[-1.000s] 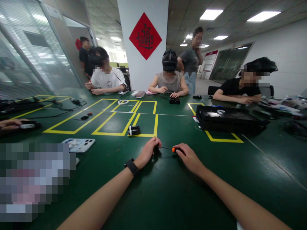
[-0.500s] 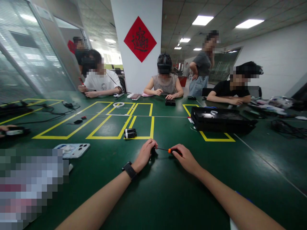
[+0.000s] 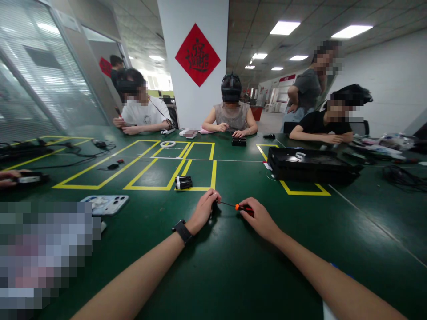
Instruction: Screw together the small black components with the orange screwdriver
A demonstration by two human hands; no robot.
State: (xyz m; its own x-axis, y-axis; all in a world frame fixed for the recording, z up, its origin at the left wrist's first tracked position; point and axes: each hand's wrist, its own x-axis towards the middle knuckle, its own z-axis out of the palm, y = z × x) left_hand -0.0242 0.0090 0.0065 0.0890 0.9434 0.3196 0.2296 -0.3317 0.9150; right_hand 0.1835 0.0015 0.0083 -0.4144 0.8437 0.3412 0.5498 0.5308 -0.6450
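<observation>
I get dim, cool light on my remote feed from white ceiling panels [image 3: 285,28], a pale sheen on the green tabletop [image 3: 253,271], soft shadows under the left hand [image 3: 204,210] and right hand [image 3: 262,218], stretched edges, and blocky pixelation lower left.

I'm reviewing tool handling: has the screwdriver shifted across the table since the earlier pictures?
No, not noticeably: the screwdriver in the right hand keeps its place against the yellow tape; any turning, I cannot tell.
</observation>
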